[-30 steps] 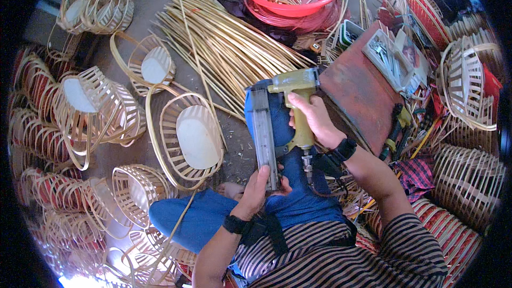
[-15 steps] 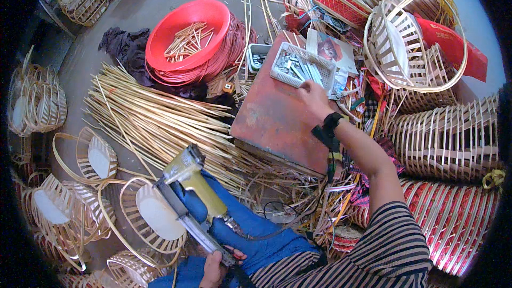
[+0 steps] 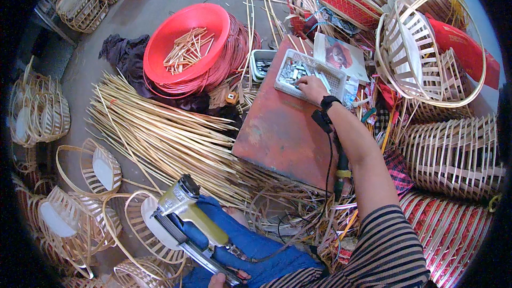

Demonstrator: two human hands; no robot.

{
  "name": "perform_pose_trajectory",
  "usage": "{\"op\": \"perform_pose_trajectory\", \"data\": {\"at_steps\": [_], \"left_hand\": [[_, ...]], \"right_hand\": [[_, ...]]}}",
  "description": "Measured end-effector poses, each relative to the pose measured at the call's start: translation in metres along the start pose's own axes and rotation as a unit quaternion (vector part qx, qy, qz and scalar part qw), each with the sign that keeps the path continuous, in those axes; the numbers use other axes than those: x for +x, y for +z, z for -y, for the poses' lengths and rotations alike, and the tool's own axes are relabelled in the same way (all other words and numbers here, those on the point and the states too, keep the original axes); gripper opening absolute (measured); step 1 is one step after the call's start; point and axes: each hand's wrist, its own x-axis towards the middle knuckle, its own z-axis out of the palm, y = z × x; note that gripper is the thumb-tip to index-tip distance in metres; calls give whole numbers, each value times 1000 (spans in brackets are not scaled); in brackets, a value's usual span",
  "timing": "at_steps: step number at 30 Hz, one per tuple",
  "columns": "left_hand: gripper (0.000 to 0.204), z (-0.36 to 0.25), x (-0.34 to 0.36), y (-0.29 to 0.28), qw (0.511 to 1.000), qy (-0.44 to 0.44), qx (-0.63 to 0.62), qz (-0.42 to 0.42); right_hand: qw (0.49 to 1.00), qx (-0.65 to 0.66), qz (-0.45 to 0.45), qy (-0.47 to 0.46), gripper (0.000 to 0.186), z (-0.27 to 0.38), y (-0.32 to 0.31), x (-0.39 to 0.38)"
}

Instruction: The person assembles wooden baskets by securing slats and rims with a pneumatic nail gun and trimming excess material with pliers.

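At the bottom edge my left hand (image 3: 217, 280), only partly in view, is closed on the tail end of an olive-green pneumatic staple gun (image 3: 198, 220). The tool rests on its side across my blue-clad leg, its long metal magazine slanting down to my fingers. My right hand (image 3: 312, 88) reaches into a white plastic basket (image 3: 335, 69) on a worn reddish board (image 3: 288, 133). Silvery staple strips (image 3: 292, 70) lie heaped in that basket. The right fingers are curled down among the strips, and whatever they pinch is hidden.
A red basin (image 3: 156, 48) of short sticks stands on coiled reddish cane. Long bamboo sticks (image 3: 160, 128) lie beside the board. Woven baskets (image 3: 101, 173) crowd the left, and stacked baskets (image 3: 453, 152) line the right. A black cord (image 3: 328, 181) hangs from my right wrist.
My right hand has moved from the basket's near rim to the staple strips inside it. The view has shifted, and the staple gun sits lower in it with my left hand.
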Motion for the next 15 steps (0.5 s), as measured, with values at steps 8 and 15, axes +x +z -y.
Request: {"op": "perform_pose_trajectory", "data": {"at_steps": [8, 15], "left_hand": [[42, -15, 21, 2, 1000, -13, 12, 4], [42, -22, 30, 3, 999, -17, 26, 12]], "right_hand": [[995, -80, 52, 11, 18, 4, -16, -8], [983, -149, 101, -28, 22, 6, -10, -1]]}}
